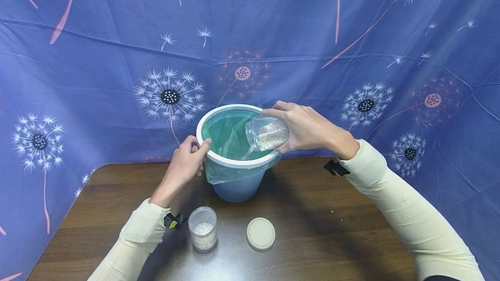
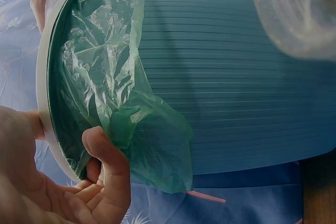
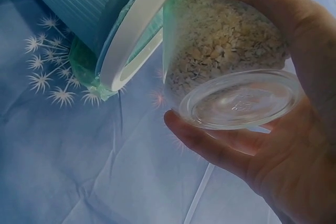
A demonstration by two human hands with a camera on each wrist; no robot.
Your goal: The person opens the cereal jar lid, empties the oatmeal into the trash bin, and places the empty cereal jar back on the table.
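Note:
My right hand (image 1: 306,127) grips a clear jar (image 1: 269,134) by its base end, tipped on its side with the mouth over the trash can. Pale, grainy flakes (image 3: 226,32) lie along the jar's lower wall, and a thin stream of them seems to fall from the mouth. The blue trash can (image 1: 238,187) has a white rim ring (image 1: 230,162) and a green plastic bag (image 2: 105,45) folded over its edge. On the near left side, my left hand (image 1: 185,161) holds the rim between thumb and curled fingers. The can's bottom inside is hidden.
A second clear container (image 1: 203,229), partly filled with pale flakes, stands upright on the wooden table (image 1: 312,250) before the can. Right of it lies a round beige lid (image 1: 261,233). A few crumbs dot the table at right. A blue dandelion-print cloth (image 1: 97,77) hangs behind.

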